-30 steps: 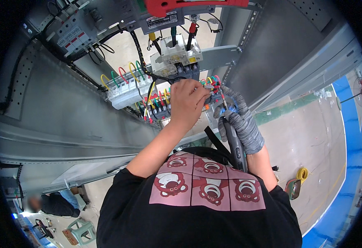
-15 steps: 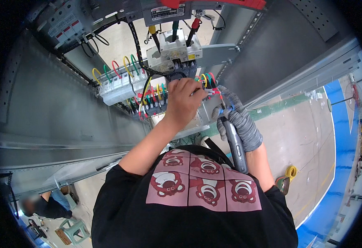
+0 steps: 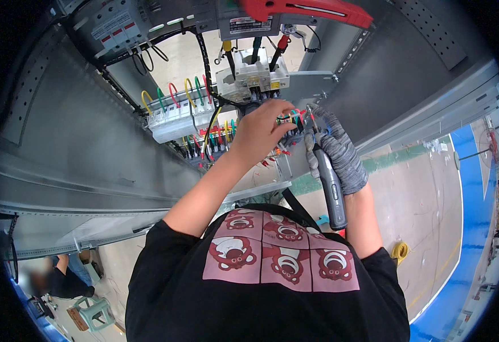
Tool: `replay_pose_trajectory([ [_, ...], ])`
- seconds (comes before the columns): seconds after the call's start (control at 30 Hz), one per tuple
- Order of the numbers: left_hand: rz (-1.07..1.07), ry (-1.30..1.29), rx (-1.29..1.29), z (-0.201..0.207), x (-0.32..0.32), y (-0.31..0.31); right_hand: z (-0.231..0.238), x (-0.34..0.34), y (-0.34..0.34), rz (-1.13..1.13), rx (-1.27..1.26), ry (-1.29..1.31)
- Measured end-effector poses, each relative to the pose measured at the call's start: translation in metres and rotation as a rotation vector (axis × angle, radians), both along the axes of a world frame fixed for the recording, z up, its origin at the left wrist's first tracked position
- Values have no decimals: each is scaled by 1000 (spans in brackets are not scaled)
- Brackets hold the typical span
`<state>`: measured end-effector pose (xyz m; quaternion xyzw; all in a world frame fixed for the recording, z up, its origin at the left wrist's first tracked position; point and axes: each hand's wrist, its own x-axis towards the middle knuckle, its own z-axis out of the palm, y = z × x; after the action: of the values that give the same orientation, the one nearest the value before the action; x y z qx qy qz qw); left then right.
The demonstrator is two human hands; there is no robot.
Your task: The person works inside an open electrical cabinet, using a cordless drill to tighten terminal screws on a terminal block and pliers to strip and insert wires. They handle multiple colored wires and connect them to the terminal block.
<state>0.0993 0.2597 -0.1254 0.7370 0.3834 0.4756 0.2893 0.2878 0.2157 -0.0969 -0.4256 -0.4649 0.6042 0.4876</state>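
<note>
My bare left hand (image 3: 260, 131) reaches into the metal cabinet, its thumb and fingers closed around thin coloured wires (image 3: 288, 118) at the right end of a wired terminal row. In my right hand (image 3: 343, 159), which wears a grey knitted glove, is a dark grey electric screwdriver (image 3: 330, 185). The gloved fingers wrap its upper part, and its slim shaft points up beside the wires. Whether the tip touches a screw cannot be made out. Loose wire ends with red tips (image 3: 269, 162) hang below my left hand.
A breaker row with a clear cover (image 3: 172, 121) and looped coloured wires lies left. White-and-clear device blocks (image 3: 253, 74) with thick black cables sit ahead, below a red handle (image 3: 312, 10). Cabinet walls (image 3: 84, 131) flank both sides. Another person (image 3: 67, 282) is at lower left, near a stool (image 3: 94, 312).
The cabinet parts have shifted right and slightly down in the picture. My right hand with the screwdriver has shifted slightly right. Red-tipped wire ends now show below my left hand.
</note>
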Motion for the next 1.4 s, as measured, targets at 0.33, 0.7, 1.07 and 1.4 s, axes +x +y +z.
replay_pose_trajectory([
  [0.33, -69, -164, -160, -21, 8, 16, 0, -8, 10, -35, -32, -122],
  [0.7, -94, -355, -217, -43, 16, 23, -7, -12, 18, -15, -94, -76],
  [1.07, 99, -566, -89, -59, 39, 30, -15, -42, 38, -73, -79, 31],
  [1.4, 155, -711, -153, -67, 48, 39, -10, -48, 50, -57, -78, 22],
])
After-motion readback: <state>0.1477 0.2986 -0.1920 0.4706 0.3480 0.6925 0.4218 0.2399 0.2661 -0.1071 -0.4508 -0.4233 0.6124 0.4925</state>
